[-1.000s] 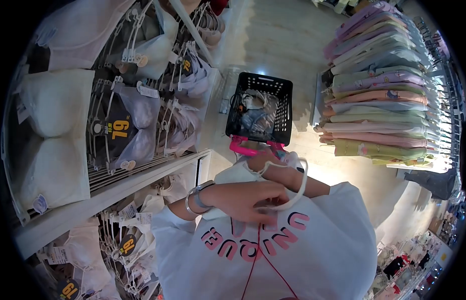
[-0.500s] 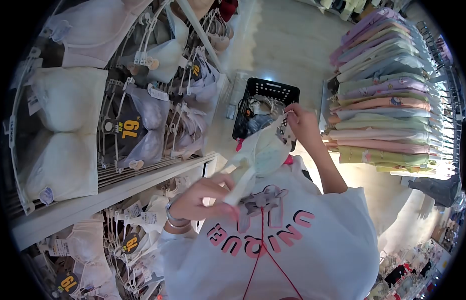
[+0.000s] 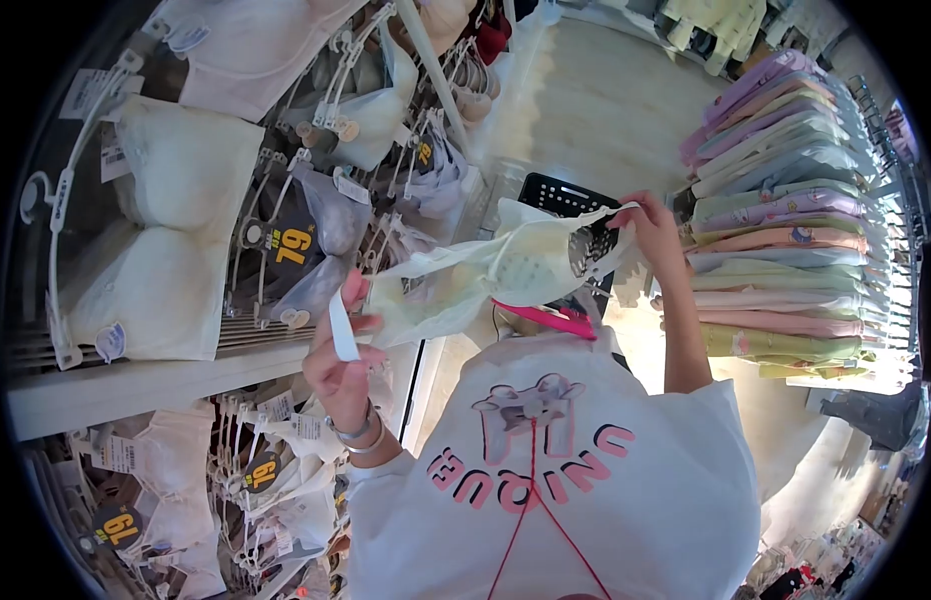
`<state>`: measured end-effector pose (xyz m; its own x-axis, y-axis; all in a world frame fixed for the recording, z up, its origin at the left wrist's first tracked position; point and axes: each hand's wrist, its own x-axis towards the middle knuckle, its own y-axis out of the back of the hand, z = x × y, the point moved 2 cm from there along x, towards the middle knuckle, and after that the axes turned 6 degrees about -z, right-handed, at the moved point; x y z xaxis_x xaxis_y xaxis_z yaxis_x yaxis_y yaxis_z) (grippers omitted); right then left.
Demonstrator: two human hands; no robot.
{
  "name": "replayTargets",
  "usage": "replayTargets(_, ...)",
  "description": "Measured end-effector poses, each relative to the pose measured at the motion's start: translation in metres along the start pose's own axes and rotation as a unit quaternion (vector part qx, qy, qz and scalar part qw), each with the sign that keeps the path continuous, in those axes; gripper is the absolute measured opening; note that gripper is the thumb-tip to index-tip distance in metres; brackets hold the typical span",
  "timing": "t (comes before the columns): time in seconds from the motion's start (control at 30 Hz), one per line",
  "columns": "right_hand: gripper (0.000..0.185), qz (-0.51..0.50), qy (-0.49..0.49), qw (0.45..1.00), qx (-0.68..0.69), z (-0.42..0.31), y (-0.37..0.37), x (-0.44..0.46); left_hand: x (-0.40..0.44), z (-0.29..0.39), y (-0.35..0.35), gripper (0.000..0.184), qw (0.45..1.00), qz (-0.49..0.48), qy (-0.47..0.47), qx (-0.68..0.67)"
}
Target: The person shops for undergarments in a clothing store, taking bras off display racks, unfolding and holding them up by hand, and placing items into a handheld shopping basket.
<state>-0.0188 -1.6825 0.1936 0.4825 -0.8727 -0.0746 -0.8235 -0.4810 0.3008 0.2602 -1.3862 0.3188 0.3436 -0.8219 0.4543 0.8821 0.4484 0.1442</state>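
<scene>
A pale green-white bra point(image 3: 530, 262) is stretched out in the air between my two hands, in front of my chest. My left hand point(image 3: 337, 372) grips its left end, with a white strip point(image 3: 343, 328), perhaps a tag or band, standing up across the fingers. At the other end my right hand point(image 3: 653, 232) pinches the bra's edge between thumb and fingers. Behind the bra is a black perforated basket point(image 3: 565, 192), partly hidden by the fabric. The basket's pink handle point(image 3: 547, 318) shows below the bra, close to my shirt.
On the left, a rack holds hanging bras point(image 3: 175, 230) with price tags marked 79 point(image 3: 293, 244); more bras hang under its white shelf edge point(image 3: 165, 385). A rail of folded pastel garments point(image 3: 775, 215) stands on the right. Tiled floor point(image 3: 585, 100) runs between them.
My left hand has moved left and up, pulling the bra wide and nearly level. My right hand has shifted slightly right and up. The bra now covers most of the basket.
</scene>
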Motion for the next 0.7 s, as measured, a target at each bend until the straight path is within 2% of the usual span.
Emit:
replayTargets(0.07,0.018,-0.089,-0.068,0.974,0.196,-0.009,-0.002,0.0,0.005,0.006,-0.001,0.022,0.995,-0.016,-0.02,0.094)
replayTargets(0.17,0.024,-0.166,-0.069,0.957,0.227,-0.038,-0.003,-0.004,0.013,0.009,-0.005,0.018,0.968,-0.033,-0.036,0.246)
replayTargets(0.27,0.031,-0.248,-0.024,0.94,0.235,-0.089,-0.002,-0.017,0.013,0.011,-0.005,0.019,0.935,0.017,-0.022,0.354)
replayTargets(0.3,0.038,-0.303,0.008,0.923,0.236,-0.095,-0.001,-0.018,0.011,0.007,-0.005,0.02,0.943,0.057,-0.036,0.326)
replayTargets(0.4,0.041,-0.32,0.005,0.93,0.179,-0.12,-0.004,-0.025,0.004,0.004,0.004,0.016,0.937,0.141,-0.031,0.318)
replayTargets(0.43,0.038,-0.319,0.017,0.937,0.142,-0.121,-0.004,-0.023,-0.002,0.0,0.007,0.014,0.951,0.18,-0.013,0.252)
replayTargets(0.47,0.036,-0.318,0.032,0.942,0.105,-0.122,-0.005,-0.02,-0.005,0.001,0.011,0.013,0.958,0.183,-0.021,0.221)
replayTargets(0.53,0.024,-0.303,0.092,0.948,0.027,-0.142,-0.012,-0.018,-0.009,0.006,0.014,0.015,0.976,0.216,-0.02,0.002)
replayTargets(0.63,0.017,-0.277,0.147,0.949,0.017,-0.164,-0.027,-0.009,-0.013,0.027,0.028,0.017,0.975,0.201,0.0,-0.1)
replayTargets(0.7,0.015,-0.266,0.203,0.942,-0.04,-0.177,-0.034,0.001,-0.015,0.043,0.035,0.014,0.981,0.186,0.001,-0.052)
